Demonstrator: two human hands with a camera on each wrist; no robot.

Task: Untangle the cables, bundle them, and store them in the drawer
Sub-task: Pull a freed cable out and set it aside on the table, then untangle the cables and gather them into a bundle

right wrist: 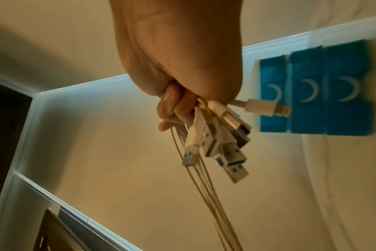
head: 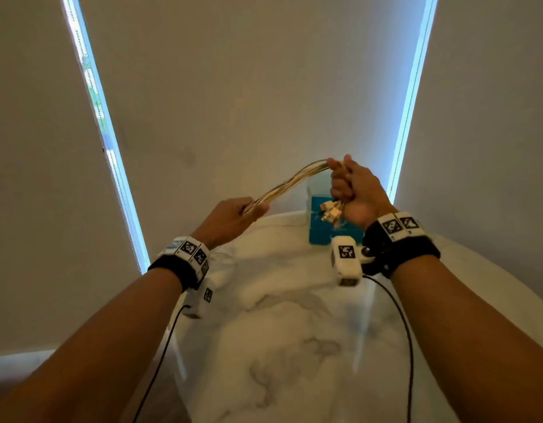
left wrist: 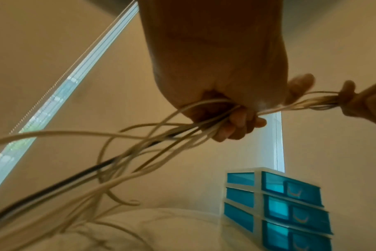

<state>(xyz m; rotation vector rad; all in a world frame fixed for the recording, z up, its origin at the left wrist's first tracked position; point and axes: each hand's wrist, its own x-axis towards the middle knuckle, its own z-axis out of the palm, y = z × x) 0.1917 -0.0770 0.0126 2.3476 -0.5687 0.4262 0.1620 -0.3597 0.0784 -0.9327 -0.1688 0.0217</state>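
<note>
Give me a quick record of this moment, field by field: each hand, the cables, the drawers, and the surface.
left hand: grips the cables mid-length
right hand: grips the plug ends, held higher than the left
cables: mostly white, one dark; pulled between both hands, free lengths trailing past the left
plugs: USB-type, clustered below the right fist
drawer unit: blue, three drawers, all closed
table: white marble pattern

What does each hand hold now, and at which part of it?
Both hold the same cables. The right hand grips them just behind the plug ends; the left hand grips the strands farther along, its fingers curled round them.
</note>
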